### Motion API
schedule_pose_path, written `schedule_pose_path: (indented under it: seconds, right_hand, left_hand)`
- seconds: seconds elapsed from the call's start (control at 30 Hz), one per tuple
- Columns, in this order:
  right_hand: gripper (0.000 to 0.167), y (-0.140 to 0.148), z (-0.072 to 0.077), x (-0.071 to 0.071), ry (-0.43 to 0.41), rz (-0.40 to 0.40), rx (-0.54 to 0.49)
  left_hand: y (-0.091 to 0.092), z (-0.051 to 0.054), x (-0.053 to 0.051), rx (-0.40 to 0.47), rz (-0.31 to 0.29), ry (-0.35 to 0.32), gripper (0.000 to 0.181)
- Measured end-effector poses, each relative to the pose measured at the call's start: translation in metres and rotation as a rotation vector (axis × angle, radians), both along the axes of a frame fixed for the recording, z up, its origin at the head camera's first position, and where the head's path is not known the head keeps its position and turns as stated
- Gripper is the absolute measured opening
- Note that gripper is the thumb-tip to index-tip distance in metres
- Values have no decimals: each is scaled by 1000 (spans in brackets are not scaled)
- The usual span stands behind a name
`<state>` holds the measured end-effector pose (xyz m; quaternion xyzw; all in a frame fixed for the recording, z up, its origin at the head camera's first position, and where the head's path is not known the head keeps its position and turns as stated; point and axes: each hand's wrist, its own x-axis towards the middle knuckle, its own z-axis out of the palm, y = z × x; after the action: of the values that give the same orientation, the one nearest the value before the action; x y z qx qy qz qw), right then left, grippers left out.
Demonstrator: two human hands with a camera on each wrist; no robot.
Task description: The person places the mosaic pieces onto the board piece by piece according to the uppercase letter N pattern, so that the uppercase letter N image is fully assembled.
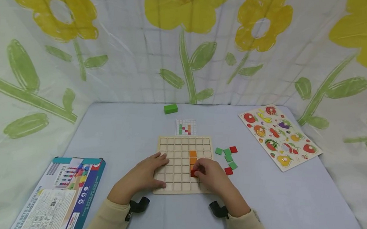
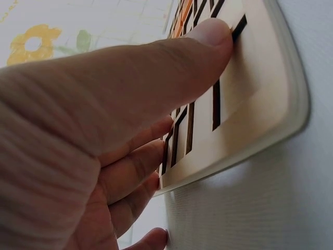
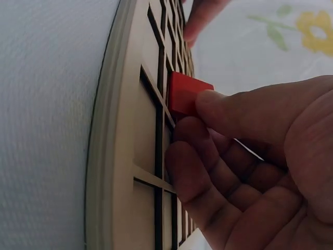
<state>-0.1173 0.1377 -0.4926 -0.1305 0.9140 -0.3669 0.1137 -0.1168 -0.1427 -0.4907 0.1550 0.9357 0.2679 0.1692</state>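
A wooden grid board (image 1: 171, 191) lies in the middle of the table, with orange tiles (image 1: 193, 154) in one column. My right hand (image 1: 212, 175) pinches a red tile (image 3: 183, 94) between thumb and fingers, low over the board just below the orange column; the tile stands tilted against the grid in the right wrist view. My left hand (image 1: 142, 173) rests on the board's left edge, fingers spread and relaxed, its thumb (image 2: 208, 36) lying on the lower left corner area. Behind the board lies a small pattern card (image 1: 186, 128) with coloured squares.
Loose green tiles (image 1: 219, 151) and red tiles (image 1: 229, 171) lie right of the board. A green block (image 1: 170, 109) is at the back, a fruit picture board (image 1: 279, 137) at the back right, and a printed box (image 1: 59, 194) at the front left.
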Motion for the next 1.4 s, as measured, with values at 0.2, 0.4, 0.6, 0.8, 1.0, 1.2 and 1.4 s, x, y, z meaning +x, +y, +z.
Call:
schedule_pose_path:
  seconds: [0.2,0.4,0.6,0.8,1.0,1.2,1.4]
  right_hand:
    - [13,2,0,3,-54,4,2]
    - [11,3,0,4,-74,26,-8]
    - [12,3,-3,3,-32,33,11]
    - [9,3,-5,4,-21,51,1]
    - [8,3,-5,4,-23,50,-3]
    - [5,33,-1,-5,-45,-60,-4]
    - [19,96,1,-14,-73,-210,111]
  left_hand:
    - [0,-1,0,-2,3,-5,88]
    - [0,-2,0,-5,5,-2,87]
    - [1,-1,0,6,8,-1,87]
    - [1,1,1,6,6,1,87]
    - [1,2,1,-1,6,0,87]
    - [1,2,1,0,7,-6,87]
    - [0,0,1,-3,7,-5,87]
